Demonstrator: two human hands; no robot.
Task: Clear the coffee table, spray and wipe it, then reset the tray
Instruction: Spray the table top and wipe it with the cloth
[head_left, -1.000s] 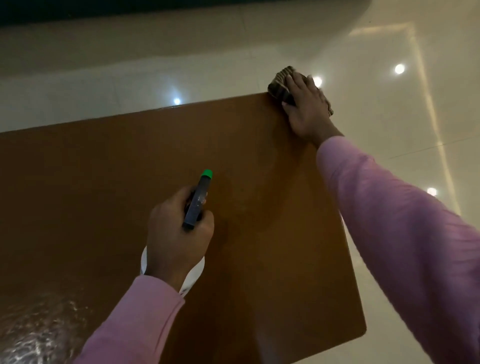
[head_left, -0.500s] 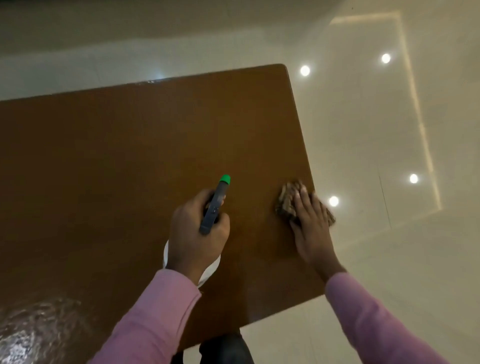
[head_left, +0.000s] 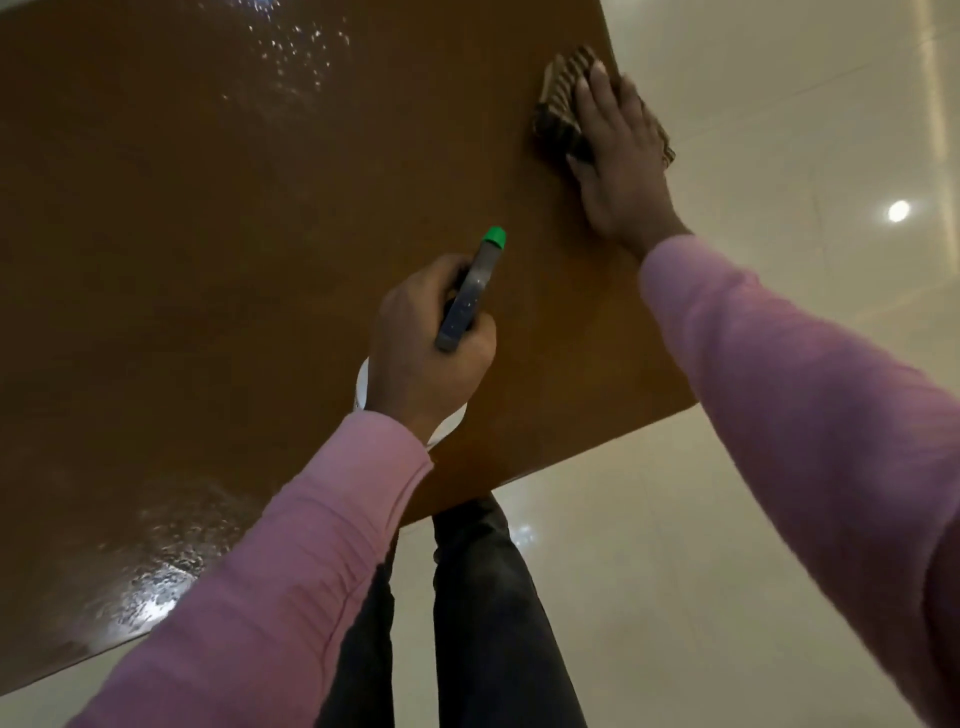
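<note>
The brown coffee table (head_left: 218, 218) fills the left and middle of the head view. My left hand (head_left: 421, 343) holds a spray bottle (head_left: 470, 291) with a grey trigger head and green nozzle above the table's near right part; its white body shows just below the hand. My right hand (head_left: 618, 150) lies flat on a brown striped cloth (head_left: 558, 109), pressing it against the table's right edge. Wet droplets glisten at the table's far middle and near left.
A glossy cream tile floor (head_left: 779, 467) with ceiling light reflections lies to the right and below the table. My dark-trousered legs (head_left: 483, 623) stand at the table's near edge. No tray or other items are in view.
My right hand has slid the cloth away from me along the right edge, after first pulling it nearer. The camera has tilted down. The left hand still holds the bottle.
</note>
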